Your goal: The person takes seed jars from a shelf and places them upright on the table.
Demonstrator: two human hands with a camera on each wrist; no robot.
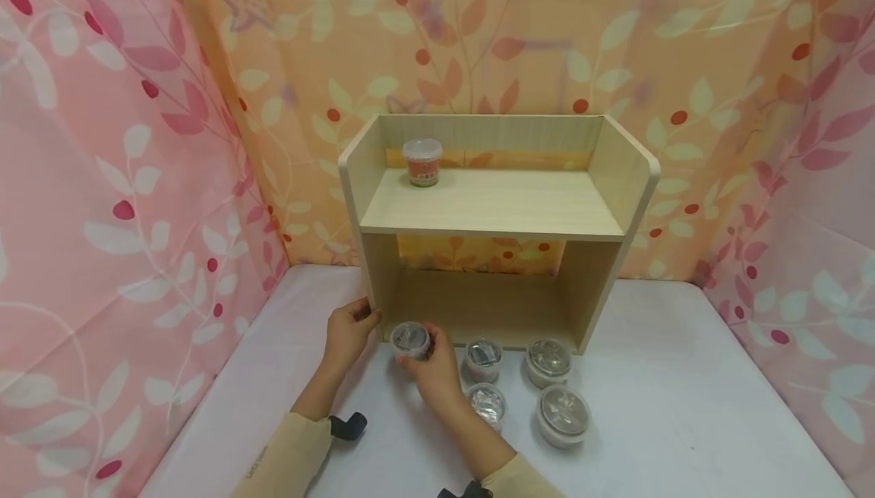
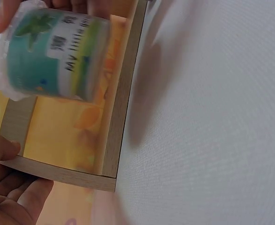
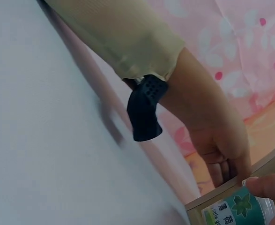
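Observation:
My right hand (image 1: 437, 376) holds a small round plastic tub (image 1: 409, 340) by its sides, in front of the lower left opening of a wooden two-tier shelf (image 1: 492, 202). In the left wrist view the tub's teal label (image 2: 36, 61) shows a green leaf and the words "My little". My left hand (image 1: 347, 337) pinches the front edge of the shelf's left side panel (image 2: 64, 174), thumb on one face and fingers on the other. Another lidded tub (image 1: 422, 164) with a red label stands at the left of the upper tier.
Several more lidded tubs stand on the white tabletop right of my right hand, including a front right tub (image 1: 563, 418) and a back right tub (image 1: 549, 363). Floral curtains (image 1: 492, 35) surround the table at the back and sides.

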